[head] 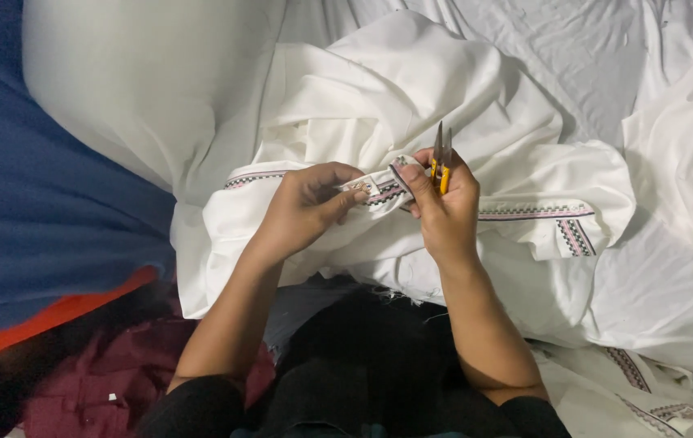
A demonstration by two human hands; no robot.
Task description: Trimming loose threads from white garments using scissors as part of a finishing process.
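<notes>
A white garment (411,97) with a pink and black embroidered band (533,213) lies bunched over my lap. My left hand (306,207) pinches a folded piece of that band (383,191) between thumb and fingers. My right hand (444,203) grips the same piece from the other side and also holds small yellow-handled thread snips (442,162), blades pointing up and away. The two hands nearly touch at the trim.
More white cloth (671,122) spreads to the right and back, with further trimmed pieces (647,389) at the lower right. A large pale bolster (119,81) lies at the upper left on blue fabric (30,203) with an orange edge. Maroon cloth (103,381) lies at the lower left.
</notes>
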